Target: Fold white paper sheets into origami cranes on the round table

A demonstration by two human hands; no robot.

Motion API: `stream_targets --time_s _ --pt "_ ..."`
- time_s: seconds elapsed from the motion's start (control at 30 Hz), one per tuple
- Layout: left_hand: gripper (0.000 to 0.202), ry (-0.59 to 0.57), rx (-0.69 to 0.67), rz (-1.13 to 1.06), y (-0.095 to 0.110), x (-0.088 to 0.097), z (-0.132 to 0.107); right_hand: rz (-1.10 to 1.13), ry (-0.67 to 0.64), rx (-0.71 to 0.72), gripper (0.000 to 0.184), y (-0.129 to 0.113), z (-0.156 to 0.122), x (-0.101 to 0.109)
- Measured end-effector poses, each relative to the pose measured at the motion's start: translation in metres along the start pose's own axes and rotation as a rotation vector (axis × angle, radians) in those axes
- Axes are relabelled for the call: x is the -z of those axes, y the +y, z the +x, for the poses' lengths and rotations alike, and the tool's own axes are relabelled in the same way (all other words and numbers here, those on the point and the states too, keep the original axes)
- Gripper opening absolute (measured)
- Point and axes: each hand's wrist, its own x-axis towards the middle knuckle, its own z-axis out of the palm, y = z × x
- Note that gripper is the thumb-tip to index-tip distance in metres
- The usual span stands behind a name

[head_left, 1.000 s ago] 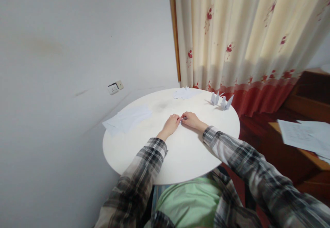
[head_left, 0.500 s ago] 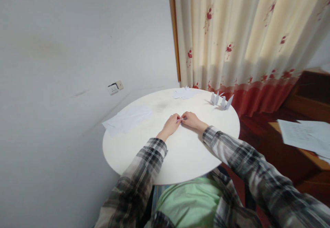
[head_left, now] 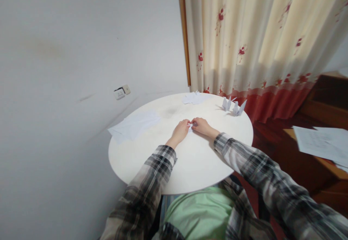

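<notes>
Over the middle of the round white table (head_left: 190, 167), a small folded piece of white paper (head_left: 190, 127) is pinched between my two hands. My left hand (head_left: 180, 131) is closed on its left side, fingertips at the paper's upper edge. From the other side my right hand (head_left: 202, 125) grips it, fingers curled and nearly meeting the left ones. Most of the paper is hidden by the fingers, so its exact shape cannot be made out. Both wrists rest low, close to the tabletop.
Folded paper cranes (head_left: 236, 108) stand at the table's far right edge. Loose white paper sheets (head_left: 136, 125) lie at the left, and more paper scraps (head_left: 191, 98) at the back. A wall (head_left: 67, 124) borders the left; a flowered curtain (head_left: 244, 33) hangs behind. Printed sheets (head_left: 320, 142) lie on wooden furniture at right.
My fingers have shifted slightly on the folded paper, and a bit more of its white surface shows below them. The hands stay in the same spot.
</notes>
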Motion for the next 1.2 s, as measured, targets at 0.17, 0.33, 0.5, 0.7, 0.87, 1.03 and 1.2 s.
stream_targets --time_s 0.17,0.33,0.5,0.7,0.87,1.03,1.2 --pt "0.02 -0.01 0.02 0.04 0.0 0.002 -0.001 0.035 0.048 -0.005 0.026 0.0 -0.001 0.0" --pt "0.019 -0.009 0.015 0.045 0.0 0.003 -0.001 0.054 0.065 0.006 0.025 -0.001 -0.001 0.001" --pt "0.022 -0.016 0.007 0.094 0.001 0.005 -0.003 0.092 0.093 0.066 0.018 0.0 0.0 0.0" --pt "0.024 -0.009 0.094 0.164 0.0 0.008 -0.002 0.069 0.076 0.072 0.02 0.004 0.002 -0.005" --pt "0.024 -0.011 0.205 0.163 0.001 0.01 -0.002 0.018 0.059 -0.011 0.021 0.001 0.0 -0.001" --pt "0.02 -0.013 0.215 0.134 0.004 0.012 -0.003 -0.006 0.034 -0.059 0.021 -0.004 -0.003 0.006" --pt "0.018 0.001 0.195 0.143 0.005 0.011 -0.003 -0.013 0.04 -0.096 0.022 -0.003 -0.003 0.004"
